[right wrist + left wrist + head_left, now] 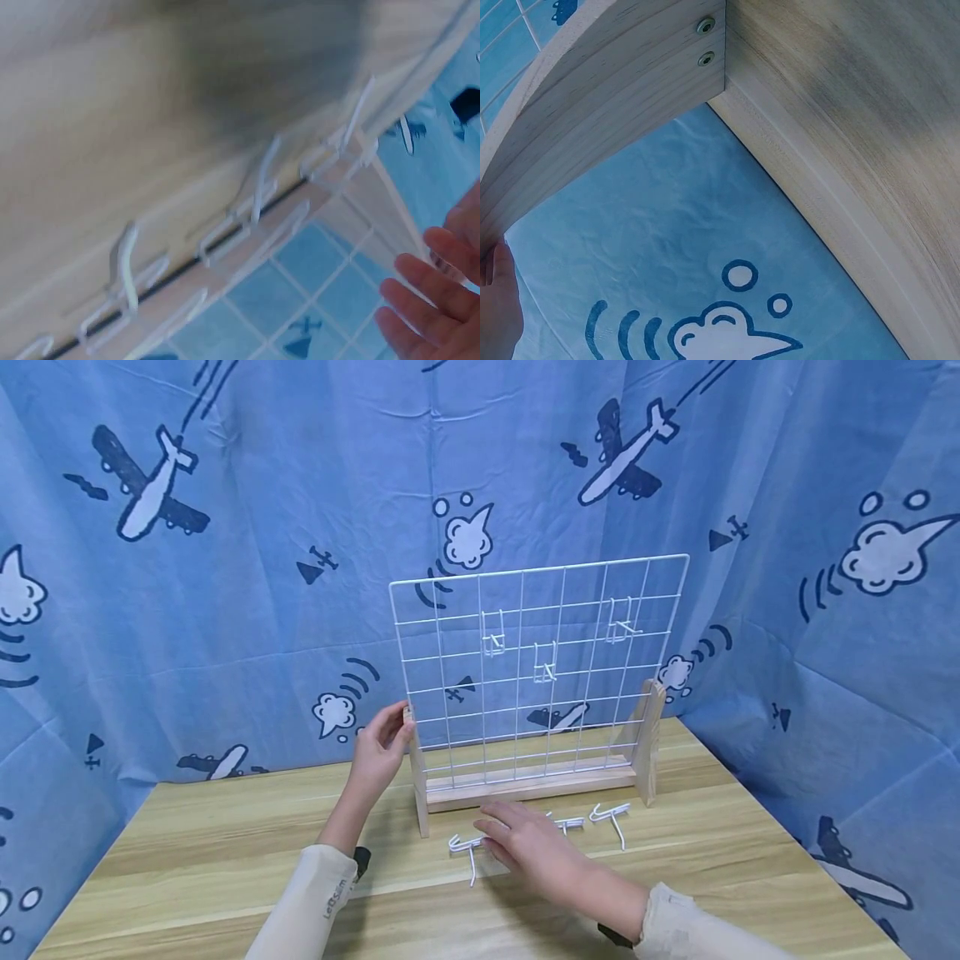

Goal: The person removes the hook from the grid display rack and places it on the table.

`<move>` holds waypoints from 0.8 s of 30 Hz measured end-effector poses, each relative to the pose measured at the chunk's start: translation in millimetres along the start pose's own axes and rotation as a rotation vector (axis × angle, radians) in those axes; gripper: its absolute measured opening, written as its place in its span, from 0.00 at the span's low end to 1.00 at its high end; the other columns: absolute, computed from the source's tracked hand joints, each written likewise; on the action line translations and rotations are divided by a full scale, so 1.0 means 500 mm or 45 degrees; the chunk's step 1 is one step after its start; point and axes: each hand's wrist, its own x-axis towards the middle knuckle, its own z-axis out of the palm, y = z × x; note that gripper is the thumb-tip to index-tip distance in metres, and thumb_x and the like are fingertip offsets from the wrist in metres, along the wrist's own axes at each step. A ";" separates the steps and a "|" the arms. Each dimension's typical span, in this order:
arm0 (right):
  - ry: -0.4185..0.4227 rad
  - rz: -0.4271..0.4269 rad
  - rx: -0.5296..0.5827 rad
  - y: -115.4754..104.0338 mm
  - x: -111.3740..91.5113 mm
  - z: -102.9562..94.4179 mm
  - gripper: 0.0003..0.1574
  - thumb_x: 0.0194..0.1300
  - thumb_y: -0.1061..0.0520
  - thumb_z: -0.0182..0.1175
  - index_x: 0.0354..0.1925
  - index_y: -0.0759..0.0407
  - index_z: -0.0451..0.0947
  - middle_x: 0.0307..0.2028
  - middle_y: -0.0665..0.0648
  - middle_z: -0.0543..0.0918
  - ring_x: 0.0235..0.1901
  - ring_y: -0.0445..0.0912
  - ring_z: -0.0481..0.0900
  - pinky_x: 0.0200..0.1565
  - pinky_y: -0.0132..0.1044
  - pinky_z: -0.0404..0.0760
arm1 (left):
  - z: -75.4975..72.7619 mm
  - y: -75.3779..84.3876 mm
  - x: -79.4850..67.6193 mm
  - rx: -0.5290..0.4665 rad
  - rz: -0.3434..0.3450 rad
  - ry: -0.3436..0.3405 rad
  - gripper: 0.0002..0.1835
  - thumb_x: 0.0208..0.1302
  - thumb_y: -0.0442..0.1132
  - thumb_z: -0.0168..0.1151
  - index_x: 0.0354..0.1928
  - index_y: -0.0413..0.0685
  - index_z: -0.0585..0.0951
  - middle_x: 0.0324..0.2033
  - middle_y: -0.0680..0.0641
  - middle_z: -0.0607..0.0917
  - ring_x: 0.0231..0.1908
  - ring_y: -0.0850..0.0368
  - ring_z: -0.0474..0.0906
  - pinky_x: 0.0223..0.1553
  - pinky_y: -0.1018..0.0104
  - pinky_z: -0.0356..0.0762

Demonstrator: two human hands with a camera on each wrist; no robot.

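Observation:
A white wire grid panel [517, 672] stands upright in a wooden stand [525, 789], with three white hooks hung on it, one being the lower middle hook [545, 672]. My left hand [381, 747] pinches the top of the stand's left side board [417, 785]; in the left wrist view its fingers [501, 296] lie at the board's edge [607, 120]. My right hand [536, 847] is over the table in front of the stand, holding nothing, fingers extended [424, 319]. Around it lie loose white hooks, including a left one [471, 852] and a right one [617, 817]. The hand partly hides another loose hook [572, 823].
The wooden table [247, 835] carries the stand near its back edge. A blue curtain [300, 527] printed with planes and clouds surrounds the table at the back and sides. Two bolts [706, 42] show on the outside of the left board.

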 end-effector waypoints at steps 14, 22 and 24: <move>0.434 -0.046 0.037 0.074 0.029 -0.093 0.16 0.73 0.56 0.52 0.44 0.65 0.83 0.42 0.60 0.85 0.42 0.52 0.83 0.44 0.46 0.84 | -0.001 -0.002 0.000 0.013 -0.017 -0.009 0.22 0.70 0.31 0.55 0.63 0.32 0.69 0.58 0.32 0.75 0.61 0.43 0.71 0.62 0.62 0.71; 0.626 0.007 0.007 0.126 0.053 -0.152 0.20 0.75 0.53 0.49 0.45 0.67 0.83 0.43 0.62 0.85 0.43 0.55 0.82 0.47 0.49 0.82 | -0.004 0.002 -0.001 0.020 -0.045 -0.019 0.22 0.70 0.33 0.55 0.64 0.34 0.69 0.60 0.34 0.74 0.62 0.45 0.71 0.63 0.62 0.70; 0.681 0.011 -0.023 0.139 0.058 -0.165 0.20 0.74 0.54 0.51 0.46 0.68 0.82 0.44 0.64 0.84 0.44 0.57 0.82 0.47 0.50 0.80 | -0.005 0.007 -0.002 0.012 -0.055 -0.026 0.22 0.70 0.33 0.55 0.64 0.34 0.69 0.60 0.33 0.74 0.62 0.44 0.70 0.63 0.61 0.69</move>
